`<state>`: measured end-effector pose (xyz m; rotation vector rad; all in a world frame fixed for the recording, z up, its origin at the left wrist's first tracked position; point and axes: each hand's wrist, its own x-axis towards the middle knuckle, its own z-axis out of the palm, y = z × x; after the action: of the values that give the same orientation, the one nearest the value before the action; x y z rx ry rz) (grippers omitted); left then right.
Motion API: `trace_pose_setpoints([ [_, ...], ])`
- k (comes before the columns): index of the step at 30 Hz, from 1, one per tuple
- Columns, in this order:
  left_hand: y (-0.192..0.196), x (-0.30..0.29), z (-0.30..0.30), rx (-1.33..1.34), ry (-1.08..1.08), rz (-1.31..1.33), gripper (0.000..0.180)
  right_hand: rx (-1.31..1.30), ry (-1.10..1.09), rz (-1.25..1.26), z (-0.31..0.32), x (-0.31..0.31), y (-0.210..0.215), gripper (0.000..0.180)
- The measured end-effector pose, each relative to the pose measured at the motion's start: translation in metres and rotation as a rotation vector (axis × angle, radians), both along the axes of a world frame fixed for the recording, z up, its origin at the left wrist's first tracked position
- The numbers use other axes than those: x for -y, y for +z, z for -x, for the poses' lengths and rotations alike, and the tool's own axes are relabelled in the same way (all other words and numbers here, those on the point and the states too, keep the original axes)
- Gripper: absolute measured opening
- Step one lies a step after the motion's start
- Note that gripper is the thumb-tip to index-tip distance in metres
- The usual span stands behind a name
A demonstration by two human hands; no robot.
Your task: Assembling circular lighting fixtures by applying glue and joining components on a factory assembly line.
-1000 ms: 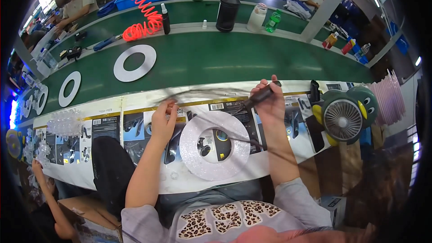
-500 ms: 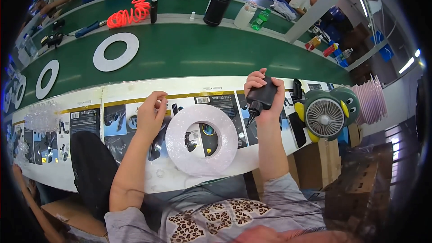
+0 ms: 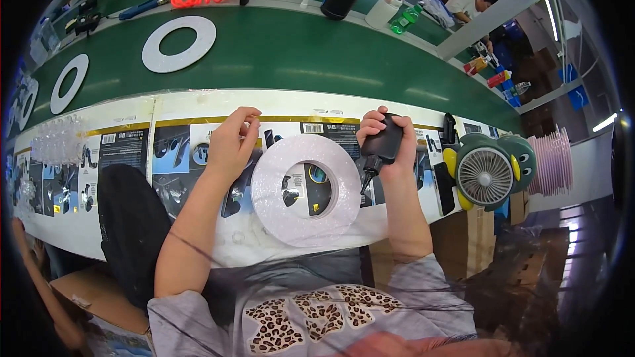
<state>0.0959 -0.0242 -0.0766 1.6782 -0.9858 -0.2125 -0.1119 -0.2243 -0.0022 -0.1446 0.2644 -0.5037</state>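
Right hand (image 3: 406,145) wraps the black squeeze bottle (image 3: 383,143), tapered nozzle (image 3: 368,175) down by the right edge of the glittery white ring (image 3: 270,205) on the bench; contact unclear. Left hand (image 3: 231,144) half-curled, can't tell if fingertips meet. I'd squeeze lightly, tip steady. Bottle smooth, ring thick, sparkly, round-holed

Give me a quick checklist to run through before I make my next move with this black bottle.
1. Black bottle secure in the right hand's grip: ok, fingers wrapped around it.
2. Nozzle pointing downward: ok.
3. Nozzle tip clear of the white ring: cannot tell; it shows right at the ring's edge.
4. Ring steadied by a hand: not ok, neither touches it.
5. Left hand free: ok, nothing visible in it.
6. Bottle's fill level: cannot tell, opaque.
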Motion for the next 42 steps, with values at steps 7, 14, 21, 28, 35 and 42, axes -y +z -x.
trace_pose_setpoints([
  [7,0.001,-0.001,0.0,-0.011,0.004,-0.008,0.016,-0.043,-0.007,-0.043,-0.001,-0.004,-0.015,0.02],
  [14,-0.001,0.0,-0.001,-0.009,0.013,-0.004,0.017,0.089,0.041,0.006,-0.003,-0.011,-0.004,0.024],
  [21,-0.004,0.002,-0.001,0.003,0.008,0.004,0.016,0.158,0.051,0.025,-0.003,-0.012,0.0,0.027],
  [28,0.0,-0.002,-0.001,-0.024,-0.003,-0.03,0.017,0.152,-0.075,0.224,0.005,-0.012,0.01,0.028],
  [35,-0.001,0.001,-0.001,-0.023,-0.017,-0.021,0.017,0.149,-0.22,0.73,0.016,-0.011,0.021,0.041],
  [42,-0.004,0.002,-0.001,0.001,0.0,0.015,0.017,-0.011,-0.288,1.0,0.014,-0.03,0.024,0.039],
])
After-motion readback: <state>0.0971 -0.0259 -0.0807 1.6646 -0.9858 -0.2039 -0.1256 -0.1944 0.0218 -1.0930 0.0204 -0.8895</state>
